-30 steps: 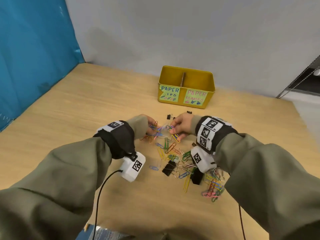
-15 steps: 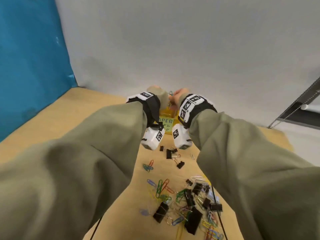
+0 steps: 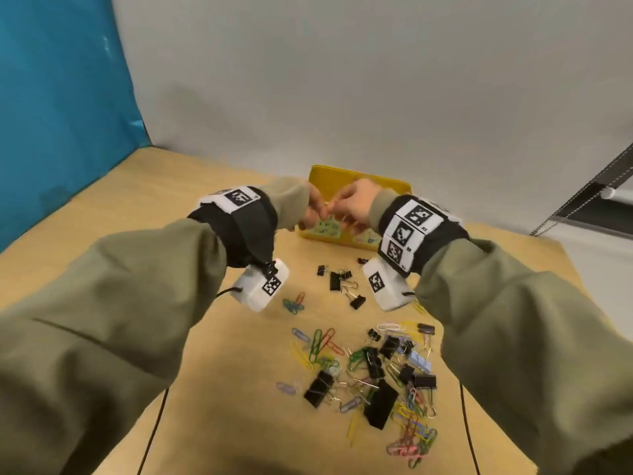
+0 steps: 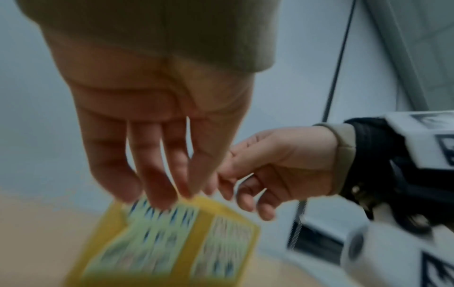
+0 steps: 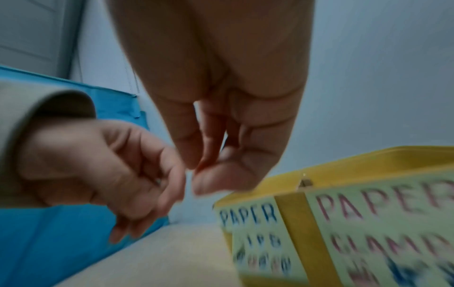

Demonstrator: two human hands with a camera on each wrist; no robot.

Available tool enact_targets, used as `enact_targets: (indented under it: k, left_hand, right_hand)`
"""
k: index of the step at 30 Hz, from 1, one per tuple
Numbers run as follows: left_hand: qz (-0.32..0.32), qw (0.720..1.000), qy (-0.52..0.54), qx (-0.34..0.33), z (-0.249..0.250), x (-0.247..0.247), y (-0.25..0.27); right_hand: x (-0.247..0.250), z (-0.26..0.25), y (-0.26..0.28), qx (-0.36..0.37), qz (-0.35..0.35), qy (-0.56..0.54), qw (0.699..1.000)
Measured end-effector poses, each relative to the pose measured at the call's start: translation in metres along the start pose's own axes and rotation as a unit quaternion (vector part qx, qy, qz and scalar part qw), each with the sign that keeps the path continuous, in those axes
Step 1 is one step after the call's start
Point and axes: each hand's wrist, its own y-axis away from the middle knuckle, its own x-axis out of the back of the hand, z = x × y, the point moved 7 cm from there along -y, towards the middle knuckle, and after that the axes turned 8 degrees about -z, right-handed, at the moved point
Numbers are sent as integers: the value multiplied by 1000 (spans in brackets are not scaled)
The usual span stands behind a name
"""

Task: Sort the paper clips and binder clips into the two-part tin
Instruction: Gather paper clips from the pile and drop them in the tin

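The yellow two-part tin (image 3: 359, 173) stands at the back of the table, with a "PAPER" label on each half of its front (image 5: 292, 213). Both hands hover together just above its front left half. The fingertips of my left hand (image 3: 310, 209) and my right hand (image 3: 352, 207) meet in a pinch, and a small orange bit of paper clip (image 3: 329, 206) shows between them. In the right wrist view the right thumb presses against the fingertips (image 5: 209, 174). The left wrist view is blurred, and no clip can be made out in it.
A mixed pile of coloured paper clips and black binder clips (image 3: 376, 368) lies on the wooden table nearer me. A few binder clips (image 3: 337, 281) and a small cluster of paper clips (image 3: 294, 303) lie between pile and tin. A blue panel (image 3: 51, 114) stands left.
Both hands left the pile with paper clips, rose together and moved forward. They now hang over the tin's front left half.
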Motion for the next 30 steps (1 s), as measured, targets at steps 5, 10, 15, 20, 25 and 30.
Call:
enact_targets:
  k: [5, 10, 15, 20, 25, 30]
  left_hand:
    - [-129, 970, -201, 44, -37, -88, 27]
    - [-93, 929, -358, -7, -41, -126, 37]
    - [-141, 940, -311, -9, -51, -138, 61]
    - [-169, 933, -315, 39, -56, -150, 90]
    - [-153, 942, -294, 49, -45, -171, 91]
    - [-122, 963, -234, 56, -43, -159, 76]
  right_hand:
    - [-90, 56, 47, -86, -217, 177, 956]
    - [-135, 69, 68, -5, -241, 398, 885]
    - [-126, 90, 81, -2, -259, 391, 883]
    - [-108, 109, 92, -45, -235, 433, 869]
    - [-129, 103, 83, -28, -190, 458, 868]
    - [-134, 86, 76, 10, -162, 420, 893]
